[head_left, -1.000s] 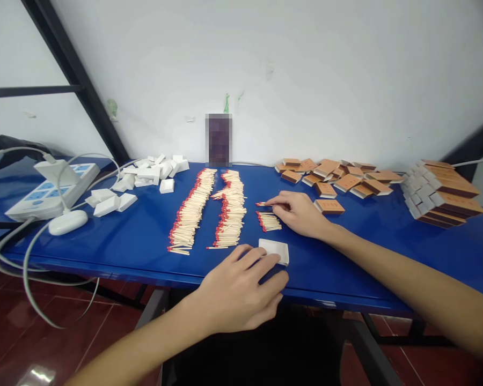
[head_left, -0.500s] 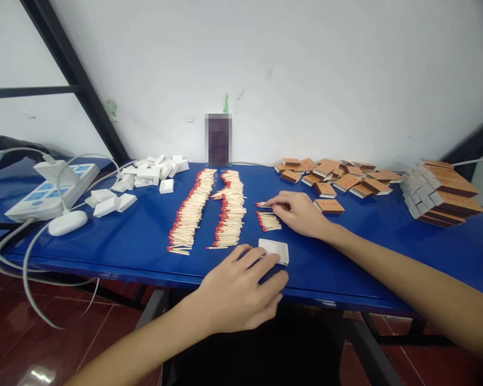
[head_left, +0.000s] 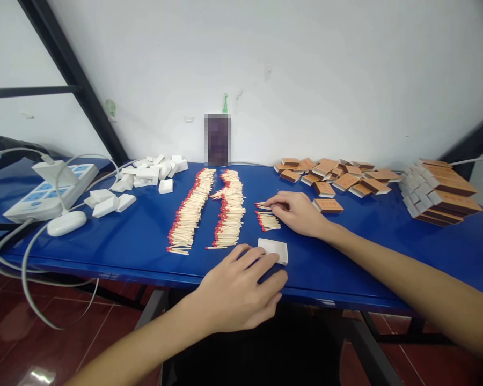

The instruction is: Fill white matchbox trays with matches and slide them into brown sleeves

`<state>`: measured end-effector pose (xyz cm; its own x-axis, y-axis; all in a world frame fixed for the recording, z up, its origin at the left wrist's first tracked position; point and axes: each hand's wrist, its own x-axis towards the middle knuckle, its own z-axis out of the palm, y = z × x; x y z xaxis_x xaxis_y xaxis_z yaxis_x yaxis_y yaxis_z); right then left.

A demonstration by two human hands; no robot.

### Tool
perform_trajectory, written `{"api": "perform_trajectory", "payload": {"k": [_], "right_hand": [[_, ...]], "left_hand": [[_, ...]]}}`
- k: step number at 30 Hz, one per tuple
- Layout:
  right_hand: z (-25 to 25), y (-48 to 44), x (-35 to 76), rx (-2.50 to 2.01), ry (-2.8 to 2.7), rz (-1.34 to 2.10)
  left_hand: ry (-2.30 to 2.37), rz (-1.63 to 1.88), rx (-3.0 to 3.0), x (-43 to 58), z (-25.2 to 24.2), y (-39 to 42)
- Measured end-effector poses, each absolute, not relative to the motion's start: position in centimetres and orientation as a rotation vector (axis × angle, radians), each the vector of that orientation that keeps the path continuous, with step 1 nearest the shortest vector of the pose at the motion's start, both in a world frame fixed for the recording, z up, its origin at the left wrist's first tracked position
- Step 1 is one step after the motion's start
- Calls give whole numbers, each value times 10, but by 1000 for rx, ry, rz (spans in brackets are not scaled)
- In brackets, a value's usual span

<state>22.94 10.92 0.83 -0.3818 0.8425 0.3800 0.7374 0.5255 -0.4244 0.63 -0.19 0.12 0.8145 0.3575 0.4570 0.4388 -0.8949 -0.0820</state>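
My right hand (head_left: 292,210) has its thumb and index finger closed at a few red-tipped matches (head_left: 260,205) lying on the blue table. Just below them is a small group of matches (head_left: 268,221). My left hand (head_left: 245,287) rests palm down at the table's front edge, its fingers bent and apart. Its fingertips touch or overlap the near side of a white matchbox tray (head_left: 274,248), which lies flat; its inside is partly hidden. Two long rows of matches, a left row (head_left: 191,212) and a right row (head_left: 230,214), run away from me beside the hands.
White matchbox trays (head_left: 148,172) are heaped at the back left, beside a power strip (head_left: 52,193) with cables. Brown matchbox sleeves (head_left: 346,181) lie scattered at the back right; one sleeve (head_left: 328,206) is near my right wrist. Stacked matchboxes (head_left: 440,192) stand far right.
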Motion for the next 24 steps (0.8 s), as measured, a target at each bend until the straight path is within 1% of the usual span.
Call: {"api": "perform_trajectory", "payload": {"k": [13,24], "right_hand": [[9,108,229,-1221,-2223,333],[7,112,229,-1331,-2234,209]], "left_hand": [[-628,-652,-2810,7,1,-2],[-623,-648,-2819,6,1,-3]]}}
